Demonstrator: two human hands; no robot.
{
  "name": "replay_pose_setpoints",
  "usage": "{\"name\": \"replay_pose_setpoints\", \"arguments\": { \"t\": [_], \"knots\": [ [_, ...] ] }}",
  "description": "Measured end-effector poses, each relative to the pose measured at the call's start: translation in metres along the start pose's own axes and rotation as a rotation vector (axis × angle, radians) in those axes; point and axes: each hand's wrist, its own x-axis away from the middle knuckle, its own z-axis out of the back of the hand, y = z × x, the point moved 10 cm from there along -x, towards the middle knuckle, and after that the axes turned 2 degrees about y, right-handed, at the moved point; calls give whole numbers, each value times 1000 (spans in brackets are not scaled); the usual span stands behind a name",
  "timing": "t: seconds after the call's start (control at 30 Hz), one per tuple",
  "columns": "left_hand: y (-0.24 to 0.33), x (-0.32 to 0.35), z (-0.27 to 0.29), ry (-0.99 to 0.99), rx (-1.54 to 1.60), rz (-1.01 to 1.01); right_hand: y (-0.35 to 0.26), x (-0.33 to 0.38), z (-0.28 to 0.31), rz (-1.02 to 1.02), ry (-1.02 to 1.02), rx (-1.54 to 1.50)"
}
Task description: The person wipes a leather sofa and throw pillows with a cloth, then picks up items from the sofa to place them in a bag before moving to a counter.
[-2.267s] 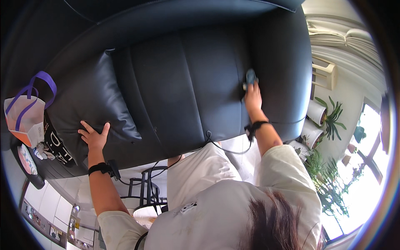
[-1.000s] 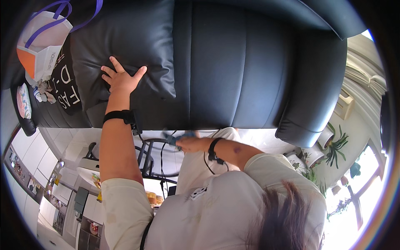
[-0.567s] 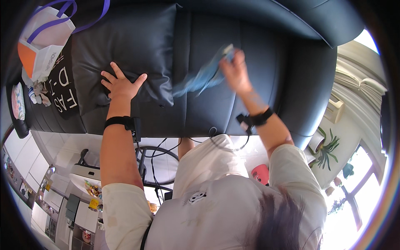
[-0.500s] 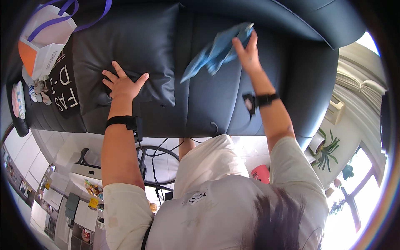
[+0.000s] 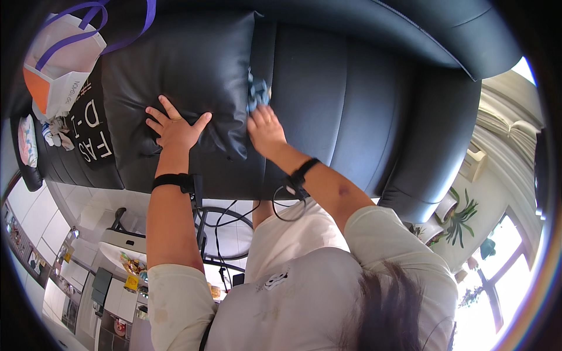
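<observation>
My left hand (image 5: 177, 130) lies with spread fingers on a black leather-look cushion (image 5: 175, 58), pressing creases into it. The cushion rests on a black sofa (image 5: 307, 99). At the cushion's right edge, my right hand (image 5: 267, 131) has its fingers bunched on a crumpled blue cloth (image 5: 257, 93). Most of the cloth is hidden, squeezed between the hand and the cushion's side.
A white and orange paper bag (image 5: 65, 55) with purple ribbon handles stands at the far left. Beneath it lie a black cushion with white lettering (image 5: 93, 131) and some crumpled fabric (image 5: 57, 133). A potted plant (image 5: 461, 217) is right of the sofa; cables (image 5: 218, 248) hang below.
My right hand has swung left and nearer with the cloth, from above the sofa seat to the cushion's right edge. The cloth has gone from hanging loose to bunched. My left hand stays on the cushion.
</observation>
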Motion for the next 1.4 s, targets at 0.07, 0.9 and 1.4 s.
{"name": "replay_pose_setpoints", "arguments": {
  "t": [0.07,0.9,1.4],
  "knots": [
    [-1,-3,-3,34,11,-17,2,17,8,64,-30,-39],
    [-3,-14,-13,197,-125,12,488,144,153,-1025,-52,152],
    [-12,-24,-15,356,-121,-90,509,95,147,-1015,36,80]
  ]
}}
